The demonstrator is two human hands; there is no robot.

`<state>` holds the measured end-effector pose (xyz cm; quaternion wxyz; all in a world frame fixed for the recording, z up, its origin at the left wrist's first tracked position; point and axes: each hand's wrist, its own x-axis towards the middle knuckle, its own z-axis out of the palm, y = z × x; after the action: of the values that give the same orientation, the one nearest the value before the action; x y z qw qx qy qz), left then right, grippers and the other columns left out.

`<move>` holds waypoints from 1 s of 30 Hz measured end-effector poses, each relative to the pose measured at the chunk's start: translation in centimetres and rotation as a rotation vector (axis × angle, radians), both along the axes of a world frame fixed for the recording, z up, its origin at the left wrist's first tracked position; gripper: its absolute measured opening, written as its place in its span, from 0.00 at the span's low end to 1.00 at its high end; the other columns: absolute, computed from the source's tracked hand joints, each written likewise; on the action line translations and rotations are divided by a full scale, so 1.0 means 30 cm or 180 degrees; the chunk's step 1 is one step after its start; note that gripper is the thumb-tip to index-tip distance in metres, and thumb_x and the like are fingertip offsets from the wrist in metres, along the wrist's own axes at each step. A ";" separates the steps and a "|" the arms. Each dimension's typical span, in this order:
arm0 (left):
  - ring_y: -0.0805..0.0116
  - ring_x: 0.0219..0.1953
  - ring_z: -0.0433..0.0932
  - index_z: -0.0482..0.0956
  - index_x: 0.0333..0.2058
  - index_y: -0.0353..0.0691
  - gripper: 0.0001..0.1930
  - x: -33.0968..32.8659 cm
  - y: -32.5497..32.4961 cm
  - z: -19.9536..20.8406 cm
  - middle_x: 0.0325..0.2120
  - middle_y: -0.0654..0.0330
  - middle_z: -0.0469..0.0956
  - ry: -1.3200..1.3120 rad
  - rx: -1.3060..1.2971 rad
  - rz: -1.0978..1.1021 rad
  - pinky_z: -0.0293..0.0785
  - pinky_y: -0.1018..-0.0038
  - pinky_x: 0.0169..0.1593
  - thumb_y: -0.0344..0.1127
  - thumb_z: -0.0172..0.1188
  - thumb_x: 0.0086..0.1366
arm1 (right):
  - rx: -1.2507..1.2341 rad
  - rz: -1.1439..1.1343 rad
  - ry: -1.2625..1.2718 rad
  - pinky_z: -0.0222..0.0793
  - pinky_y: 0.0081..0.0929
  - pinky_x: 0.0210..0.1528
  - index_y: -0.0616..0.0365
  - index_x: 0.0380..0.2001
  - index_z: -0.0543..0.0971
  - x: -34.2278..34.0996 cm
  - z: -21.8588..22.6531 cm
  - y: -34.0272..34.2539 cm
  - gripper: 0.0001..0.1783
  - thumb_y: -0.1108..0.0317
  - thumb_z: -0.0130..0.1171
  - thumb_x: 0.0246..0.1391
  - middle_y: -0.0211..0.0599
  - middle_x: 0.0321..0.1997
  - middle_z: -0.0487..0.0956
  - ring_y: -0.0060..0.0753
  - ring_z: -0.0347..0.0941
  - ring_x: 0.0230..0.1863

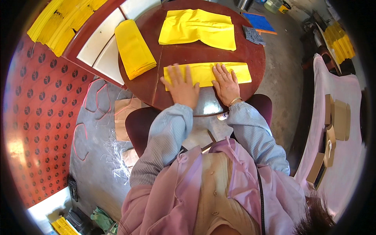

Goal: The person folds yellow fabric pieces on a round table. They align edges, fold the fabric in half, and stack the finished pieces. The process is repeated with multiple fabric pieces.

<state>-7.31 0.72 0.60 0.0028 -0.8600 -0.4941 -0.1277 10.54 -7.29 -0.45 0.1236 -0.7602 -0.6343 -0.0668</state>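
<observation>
A long folded yellow sheet [203, 73] lies near the front edge of the round brown table [250, 58]; whether it is paper, plastic or cloth I cannot tell. My left hand [182, 88] is on its left end, fingers spread and slightly blurred. Right of the middle, my right hand [226, 85] rests flat on the same strip with its fingers stretched out. Farther back, a wider, creased yellow sheet [197, 29] is spread on the tabletop. To the left lies a thick stack of folded yellow sheets [134, 49], partly along the table's edge.
A grey cloth [253, 36] sits at the table's right edge, by a blue board [259, 22]. More yellow stacks [64, 23] lie at the far left. Open cardboard boxes [333, 133] stand on a pink-covered surface [313, 172] at right. Pink straps [80, 143] lie on the floor.
</observation>
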 end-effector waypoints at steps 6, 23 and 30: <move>0.54 0.80 0.57 0.71 0.70 0.41 0.27 0.034 -0.015 -0.026 0.75 0.51 0.64 -0.0753 -0.0764 -0.1319 0.51 0.49 0.79 0.39 0.57 0.75 | -0.0001 -0.0151 -0.0165 0.44 0.53 0.83 0.45 0.78 0.65 -0.011 -0.006 0.013 0.33 0.48 0.51 0.75 0.29 0.83 0.63 0.35 0.54 0.84; 0.50 0.80 0.55 0.65 0.73 0.31 0.35 0.155 -0.028 -0.027 0.76 0.45 0.61 -0.0752 -0.0354 -0.0797 0.49 0.54 0.81 0.48 0.58 0.76 | -0.0936 -0.0506 -0.0213 0.37 0.53 0.86 0.45 0.82 0.54 0.232 0.036 -0.040 0.38 0.45 0.43 0.77 0.30 0.88 0.50 0.32 0.42 0.88; 0.52 0.82 0.50 0.59 0.76 0.33 0.37 0.022 0.026 -0.068 0.79 0.46 0.56 -0.0553 -0.0383 -0.0378 0.47 0.56 0.82 0.48 0.56 0.78 | -0.0965 -0.0555 -0.0380 0.32 0.55 0.86 0.46 0.82 0.56 0.220 0.056 -0.044 0.37 0.45 0.43 0.78 0.31 0.88 0.52 0.32 0.43 0.87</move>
<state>-6.64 1.50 -1.45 -0.0992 -0.8720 -0.4475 -0.1717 17.14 -8.60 1.24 -0.0366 -0.8169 -0.5751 -0.0259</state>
